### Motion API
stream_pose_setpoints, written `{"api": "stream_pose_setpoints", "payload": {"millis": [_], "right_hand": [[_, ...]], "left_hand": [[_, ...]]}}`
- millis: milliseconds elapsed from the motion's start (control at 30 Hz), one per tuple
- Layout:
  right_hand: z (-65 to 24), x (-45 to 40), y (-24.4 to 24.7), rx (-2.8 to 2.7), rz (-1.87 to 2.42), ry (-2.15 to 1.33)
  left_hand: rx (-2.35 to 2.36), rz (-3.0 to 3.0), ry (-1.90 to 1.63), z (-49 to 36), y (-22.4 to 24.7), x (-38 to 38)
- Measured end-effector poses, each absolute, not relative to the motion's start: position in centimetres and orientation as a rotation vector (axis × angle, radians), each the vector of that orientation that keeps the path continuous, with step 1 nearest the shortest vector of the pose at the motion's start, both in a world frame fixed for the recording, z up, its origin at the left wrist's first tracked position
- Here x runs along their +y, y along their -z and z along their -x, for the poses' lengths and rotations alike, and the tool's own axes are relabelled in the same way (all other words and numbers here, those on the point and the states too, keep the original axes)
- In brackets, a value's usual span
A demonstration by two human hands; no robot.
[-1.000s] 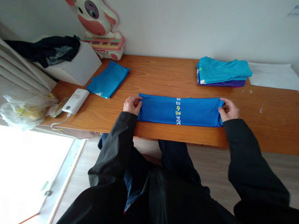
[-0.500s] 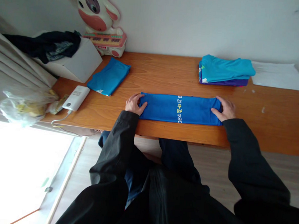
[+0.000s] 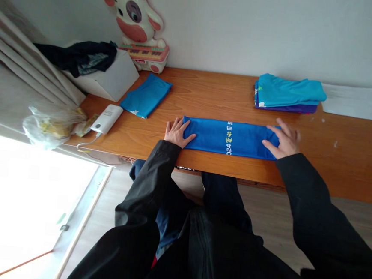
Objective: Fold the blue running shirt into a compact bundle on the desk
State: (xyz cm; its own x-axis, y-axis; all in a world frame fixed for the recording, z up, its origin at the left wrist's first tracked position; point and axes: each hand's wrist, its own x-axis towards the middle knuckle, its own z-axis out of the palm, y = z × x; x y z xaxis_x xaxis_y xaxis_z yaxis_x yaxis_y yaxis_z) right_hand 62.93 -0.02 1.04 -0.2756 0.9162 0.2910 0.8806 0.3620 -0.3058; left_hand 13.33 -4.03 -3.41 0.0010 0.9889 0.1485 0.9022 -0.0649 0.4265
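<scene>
A blue cloth (image 3: 212,136), folded into a long flat strip with white and yellow printing, lies crosswise near the table's front edge. My left hand (image 3: 177,132) rests at its left end, fingers spread, with the thumb and fingertips on the fabric. At the right end is my right hand (image 3: 284,139), its fingers apart; the thumb and a finger touch the cloth while other fingers are raised. Neither hand is closed round the fabric.
A folded teal cloth (image 3: 147,95) lies left on the wooden table (image 3: 209,89). Behind stand a cow-shaped toy keyboard (image 3: 144,52) and a white box (image 3: 113,78). Nearby are a white power bank (image 3: 107,118) and a plastic bag (image 3: 48,126). A folded stack (image 3: 289,94) and white paper (image 3: 358,101) lie back right.
The fingers of both hands have spread, and my right hand has loosened from the strip's end. The whole view has shifted, so the table and its objects appear farther right.
</scene>
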Motion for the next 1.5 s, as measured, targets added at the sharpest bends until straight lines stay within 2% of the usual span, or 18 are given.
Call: {"api": "stream_pose_setpoints", "payload": {"millis": [100,200,400,533,633,700,800,867,1000,1133,1267,1500], "right_hand": [[-57.9,-1.4,-2.6,-2.372,1.395,-0.173],[-52.8,-1.7,-3.0,-2.466,1.249,-0.227],[-46.0,-0.5,-0.5,-2.577,1.027,-0.34],[-43.3,-1.4,1.6,-2.663,1.022,-0.341],[-42.5,-2.3,2.6,-2.696,1.056,-0.273],[-42.3,-2.7,2.9,-2.705,1.061,-0.231],[-42.4,-2.8,2.8,-2.72,1.056,-0.208],[-42.5,-2.7,2.7,-2.731,1.052,-0.204],[-42.5,-2.7,2.8,-2.732,1.058,-0.193],[-42.4,-2.7,3.0,-2.733,1.058,-0.181],[-42.4,-2.8,2.6,-2.752,1.071,-0.175],[-42.3,-3.0,2.3,-2.762,1.076,-0.177]], "left_hand": [[2.048,-2.057,-0.34,-13.9,2.3,-4.4],[2.085,-2.031,-0.23,-14.0,1.5,-5.2],[2.154,-1.961,-0.303,-13.0,1.5,-9.2],[2.232,-1.821,-0.422,-12.3,1.4,-12.4],[2.277,-1.691,-0.702,-12.5,1.7,-15.0],[2.272,-1.515,-1.146,-13.1,2.5,-16.9],[2.154,-0.859,-1.909,-14.8,4.6,-19.6],[1.985,-0.381,-2.089,-16.1,6.0,-20.9],[1.638,-0.132,-1.721,-18.0,7.6,-21.3],[1.704,-0.301,-1.413,-17.9,7.5,-20.6],[1.833,-0.46,-1.322,-17.5,7.1,-20.7],[1.789,-0.428,-1.312,-17.3,6.9,-20.9]]}}
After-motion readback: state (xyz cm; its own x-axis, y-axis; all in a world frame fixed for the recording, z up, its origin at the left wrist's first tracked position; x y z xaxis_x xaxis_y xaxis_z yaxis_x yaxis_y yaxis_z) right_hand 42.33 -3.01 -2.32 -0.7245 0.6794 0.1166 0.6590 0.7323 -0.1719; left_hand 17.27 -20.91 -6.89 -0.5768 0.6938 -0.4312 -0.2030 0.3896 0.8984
